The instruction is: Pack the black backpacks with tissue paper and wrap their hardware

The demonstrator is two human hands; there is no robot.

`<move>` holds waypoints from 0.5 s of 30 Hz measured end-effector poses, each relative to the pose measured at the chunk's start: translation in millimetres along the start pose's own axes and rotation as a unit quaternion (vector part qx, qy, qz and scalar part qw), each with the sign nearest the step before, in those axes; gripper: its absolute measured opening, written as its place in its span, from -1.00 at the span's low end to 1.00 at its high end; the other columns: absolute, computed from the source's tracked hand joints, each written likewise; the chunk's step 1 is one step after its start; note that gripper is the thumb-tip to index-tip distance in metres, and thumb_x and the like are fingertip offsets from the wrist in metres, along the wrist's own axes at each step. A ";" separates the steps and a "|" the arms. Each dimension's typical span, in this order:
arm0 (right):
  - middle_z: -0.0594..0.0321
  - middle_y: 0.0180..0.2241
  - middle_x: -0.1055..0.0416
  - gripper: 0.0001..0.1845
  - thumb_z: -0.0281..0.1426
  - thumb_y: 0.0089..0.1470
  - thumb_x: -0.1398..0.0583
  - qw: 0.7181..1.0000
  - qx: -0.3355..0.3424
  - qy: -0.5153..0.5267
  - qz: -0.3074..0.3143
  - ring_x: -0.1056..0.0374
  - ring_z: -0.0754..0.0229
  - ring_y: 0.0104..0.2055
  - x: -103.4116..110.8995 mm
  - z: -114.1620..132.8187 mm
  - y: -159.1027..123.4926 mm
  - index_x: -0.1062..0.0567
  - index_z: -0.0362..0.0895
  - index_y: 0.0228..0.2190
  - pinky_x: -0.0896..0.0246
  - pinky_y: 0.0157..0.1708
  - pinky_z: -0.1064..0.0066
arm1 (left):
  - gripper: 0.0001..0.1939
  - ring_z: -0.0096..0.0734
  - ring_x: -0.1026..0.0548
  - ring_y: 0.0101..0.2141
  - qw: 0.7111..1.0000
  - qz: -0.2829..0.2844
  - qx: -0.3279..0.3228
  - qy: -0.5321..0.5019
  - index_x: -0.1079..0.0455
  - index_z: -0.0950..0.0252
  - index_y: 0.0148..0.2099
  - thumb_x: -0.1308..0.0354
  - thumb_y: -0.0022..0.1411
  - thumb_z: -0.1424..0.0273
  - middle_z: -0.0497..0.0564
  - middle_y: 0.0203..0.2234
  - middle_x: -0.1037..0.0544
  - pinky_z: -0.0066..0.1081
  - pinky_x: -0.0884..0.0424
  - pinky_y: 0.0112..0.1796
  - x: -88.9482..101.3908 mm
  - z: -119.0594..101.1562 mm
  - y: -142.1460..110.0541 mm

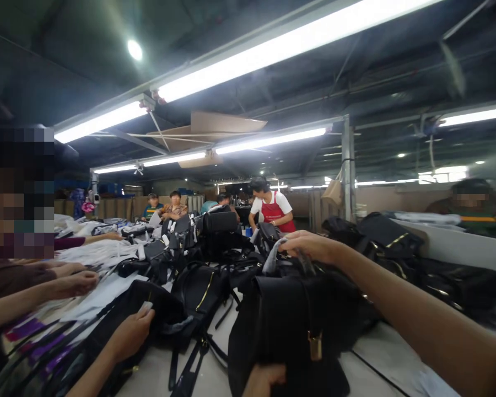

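A black handbag (281,325) with a gold clasp (314,345) stands upright on the table in front of me. My right hand (310,246) reaches in from the lower right and is closed over the bag's top handle, beside a grey strip of paper (271,258). My left hand (263,380) shows only in part at the bottom edge, curled against the lower front of the same bag. Another hand (131,332), on an arm from the lower left, holds a second black bag (161,314) and a small white tag.
Several black bags and loose straps (215,242) are heaped along the white table (372,358). A seated person's arms (66,281) rest at the left over white papers. A person in a red apron (273,209) stands at the far end, others sit beyond. More bags (397,242) lie on the right.
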State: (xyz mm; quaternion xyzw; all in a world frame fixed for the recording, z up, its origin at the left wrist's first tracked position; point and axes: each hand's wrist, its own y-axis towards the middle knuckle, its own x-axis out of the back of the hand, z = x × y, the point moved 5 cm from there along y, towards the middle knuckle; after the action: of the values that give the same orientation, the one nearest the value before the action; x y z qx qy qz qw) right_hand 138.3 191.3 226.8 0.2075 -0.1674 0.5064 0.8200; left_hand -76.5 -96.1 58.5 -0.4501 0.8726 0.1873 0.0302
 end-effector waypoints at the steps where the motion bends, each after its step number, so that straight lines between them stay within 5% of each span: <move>1: 0.45 -0.75 -0.18 -0.69 -0.29 -0.06 -0.25 1.000 -0.020 -0.005 -0.011 0.04 0.46 -0.73 -2.3 -21.6 1.8 -0.36 -0.17 -0.69 0.23 -0.73 0.53 | -0.60 0.03 -0.45 -0.04 0.998 0.006 0.019 -0.057 -0.44 0.10 0.02 -0.05 0.24 0.07 0.08 -0.23 -0.55 -0.06 -0.47 -0.15 -24.4 13.7 -12.4; 3: 0.44 -0.74 -0.20 -0.71 -0.28 -0.08 -0.25 0.998 -0.056 -0.013 -0.029 0.03 0.45 -0.74 -5.6 -59.6 6.9 -0.37 -0.17 -0.67 0.23 -0.74 0.52 | -0.65 -0.24 -0.47 -0.11 0.995 0.040 0.050 -0.075 -0.36 0.24 0.05 -0.08 0.30 0.19 0.12 -0.04 -0.47 -0.14 -0.45 -0.10 -74.0 41.4 -37.7; 7: 0.44 -0.69 -0.24 -0.75 -0.24 -0.04 -0.21 0.995 -0.079 -0.028 -0.062 0.00 0.44 -0.73 1.2 -98.9 27.4 -0.41 -0.16 -0.57 0.20 -0.73 0.54 | -0.67 -0.26 -0.51 -0.16 0.989 0.075 0.091 -0.090 -0.39 0.32 -0.06 -0.19 0.22 0.21 0.11 -0.11 -0.51 -0.20 -0.46 -0.15 -143.9 79.6 -67.7; 11: 0.46 -0.70 -0.19 -0.70 -0.19 -0.01 -0.21 0.992 -0.063 -0.067 -0.083 0.01 0.44 -0.71 14.5 -100.6 49.9 -0.40 -0.16 -0.56 0.20 -0.71 0.54 | -0.48 -0.17 -0.58 -0.26 0.971 0.072 0.137 -0.181 -0.38 0.31 -0.25 -0.47 -0.20 0.16 0.13 -0.32 -0.60 -0.28 -0.46 -0.24 -186.5 92.1 -65.4; 15: 0.48 -0.73 -0.14 -0.68 -0.16 0.06 -0.15 0.990 -0.044 -0.111 -0.068 0.06 0.42 -0.72 17.6 -84.0 56.5 -0.48 -0.16 -0.48 0.19 -0.69 0.51 | -0.41 -0.35 -0.52 -0.49 0.966 0.046 0.181 -0.177 -0.47 0.38 -0.30 -0.45 -0.28 0.02 0.10 -0.48 -0.59 -0.41 -0.43 -0.46 -213.2 87.0 -56.3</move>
State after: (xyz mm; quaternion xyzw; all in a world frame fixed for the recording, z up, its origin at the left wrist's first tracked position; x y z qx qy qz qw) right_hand 100.5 270.1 173.0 0.2372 -0.2652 0.4149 0.8374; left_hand 84.7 70.2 8.1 -0.3567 0.8924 0.1035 0.2564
